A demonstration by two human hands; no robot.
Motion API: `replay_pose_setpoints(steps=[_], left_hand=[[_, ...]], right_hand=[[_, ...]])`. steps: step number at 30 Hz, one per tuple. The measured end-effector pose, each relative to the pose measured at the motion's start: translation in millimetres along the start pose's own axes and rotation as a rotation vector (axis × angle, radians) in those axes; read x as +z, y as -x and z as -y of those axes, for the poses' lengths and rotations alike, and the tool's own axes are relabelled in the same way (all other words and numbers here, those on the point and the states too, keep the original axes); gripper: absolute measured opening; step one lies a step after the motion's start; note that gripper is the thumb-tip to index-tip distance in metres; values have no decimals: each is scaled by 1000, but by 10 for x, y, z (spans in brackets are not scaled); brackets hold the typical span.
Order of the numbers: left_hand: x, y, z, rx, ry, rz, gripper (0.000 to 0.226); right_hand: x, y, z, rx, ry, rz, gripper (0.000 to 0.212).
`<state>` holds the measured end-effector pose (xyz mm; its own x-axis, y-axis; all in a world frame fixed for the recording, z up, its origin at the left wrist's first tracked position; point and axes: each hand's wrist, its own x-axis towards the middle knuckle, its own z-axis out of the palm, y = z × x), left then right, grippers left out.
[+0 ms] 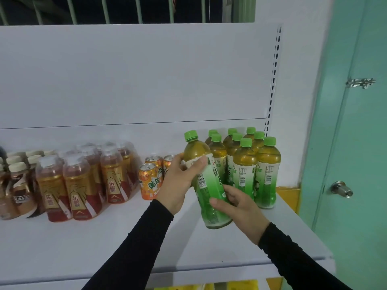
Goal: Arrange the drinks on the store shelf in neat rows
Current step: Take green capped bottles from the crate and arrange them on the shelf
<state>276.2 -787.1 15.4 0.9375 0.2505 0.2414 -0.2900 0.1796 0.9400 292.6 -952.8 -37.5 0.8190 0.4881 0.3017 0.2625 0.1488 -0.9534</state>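
We have one view, from our head: it faces forward and slightly down, close to the white shelf (62, 243), with its back panel (136, 76) straight ahead.

My left hand (180, 181) covers part of the orange cans (149, 181) behind it, and my fingers (199, 164) hide some of the label on the green tea bottle (206, 181). The coffee bottles (16, 185) run off the left edge. Small label print is unreadable.
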Motion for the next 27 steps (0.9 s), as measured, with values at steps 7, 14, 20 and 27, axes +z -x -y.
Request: replay_pose_setpoints(steps=[7,14,20,27], left_hand=[[-74,-27,-40,-78,41,50,58],[8,-82,-1,29,-67,-73,74],[-27,-77,-78,-116,41,82,59],[-11,-96,24,-72,39,-1,43]], right_hand=[[-56,-11,16,241,-234,112,41],[1,-5,-29,-9,295,-61,30],[-71,16,18,182,-173,91,35],[-80,29,-3,116,22,63,42]])
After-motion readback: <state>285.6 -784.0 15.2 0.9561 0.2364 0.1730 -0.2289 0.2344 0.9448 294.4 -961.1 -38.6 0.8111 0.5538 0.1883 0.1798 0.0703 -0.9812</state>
